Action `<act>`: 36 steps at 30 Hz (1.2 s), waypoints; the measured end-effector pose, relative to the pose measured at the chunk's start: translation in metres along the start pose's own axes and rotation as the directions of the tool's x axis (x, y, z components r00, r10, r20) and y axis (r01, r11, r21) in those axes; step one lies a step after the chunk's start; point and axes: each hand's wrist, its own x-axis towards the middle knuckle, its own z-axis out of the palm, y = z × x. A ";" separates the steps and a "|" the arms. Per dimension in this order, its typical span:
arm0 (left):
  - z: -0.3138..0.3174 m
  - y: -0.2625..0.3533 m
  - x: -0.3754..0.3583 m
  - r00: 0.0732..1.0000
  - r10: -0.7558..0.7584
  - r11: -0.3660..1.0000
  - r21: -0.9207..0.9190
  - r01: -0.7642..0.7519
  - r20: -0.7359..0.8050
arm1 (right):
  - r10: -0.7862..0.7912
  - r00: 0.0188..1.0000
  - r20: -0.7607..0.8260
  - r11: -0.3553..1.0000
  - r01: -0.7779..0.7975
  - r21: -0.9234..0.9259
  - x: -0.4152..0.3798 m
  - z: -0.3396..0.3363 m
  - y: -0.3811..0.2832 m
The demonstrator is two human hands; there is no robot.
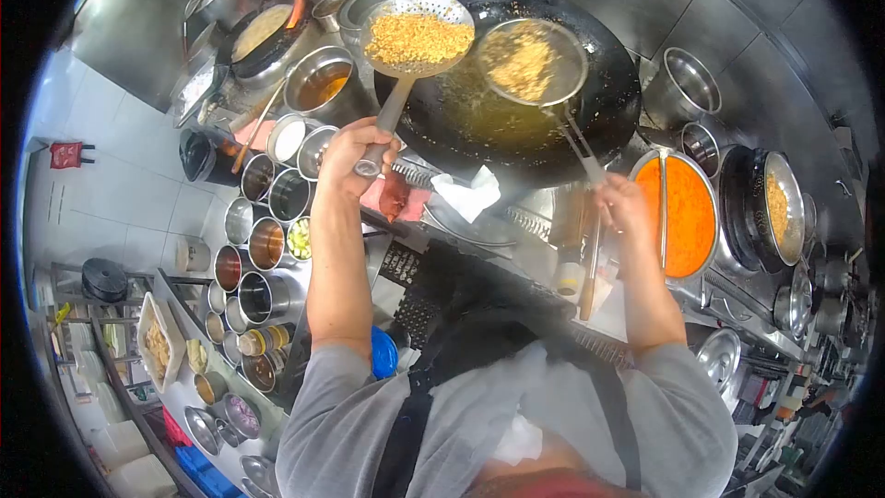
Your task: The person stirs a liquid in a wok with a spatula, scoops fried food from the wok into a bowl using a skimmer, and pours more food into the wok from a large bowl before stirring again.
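My left hand (358, 153) is closed around the handle of a perforated ladle (394, 109). Golden-brown chopped bits (419, 39) fill the ladle's bowl, which is above the wok's left rim. In my right hand (622, 204) is the handle of a round mesh strainer (584, 149). The strainer holds more golden bits (522, 65), slightly blurred, over the large black wok (599, 120). Yellowish oil (479, 134) with loose bits lies in the wok below.
Orange liquid fills a divided pot (682, 214) at right, beside stacked pans (780, 207). Metal containers (267, 243) line the left counter. A pot of brown liquid (321, 83) and a flaming pan (265, 32) stand upper left. White cloth (468, 195) lies before the wok.
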 end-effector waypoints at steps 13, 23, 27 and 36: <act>-0.009 -0.008 0.009 0.998 0.032 0.999 0.039 -0.030 -0.058 | -0.050 0.999 0.001 0.918 0.046 -0.393 0.039 -0.019 0.000; -0.007 -0.021 0.005 0.997 0.002 0.998 0.063 0.003 -0.077 | 0.007 0.999 -0.036 0.999 -0.005 0.044 0.054 0.007 0.035; -0.006 -0.031 0.002 0.999 -0.031 0.999 0.042 0.032 -0.042 | 0.009 0.988 -0.153 0.995 0.007 0.103 0.020 0.002 0.029; 0.019 -0.034 0.006 0.997 -0.058 0.994 0.089 0.063 -0.053 | -0.100 0.982 -0.158 0.993 0.108 0.044 0.015 0.013 -0.019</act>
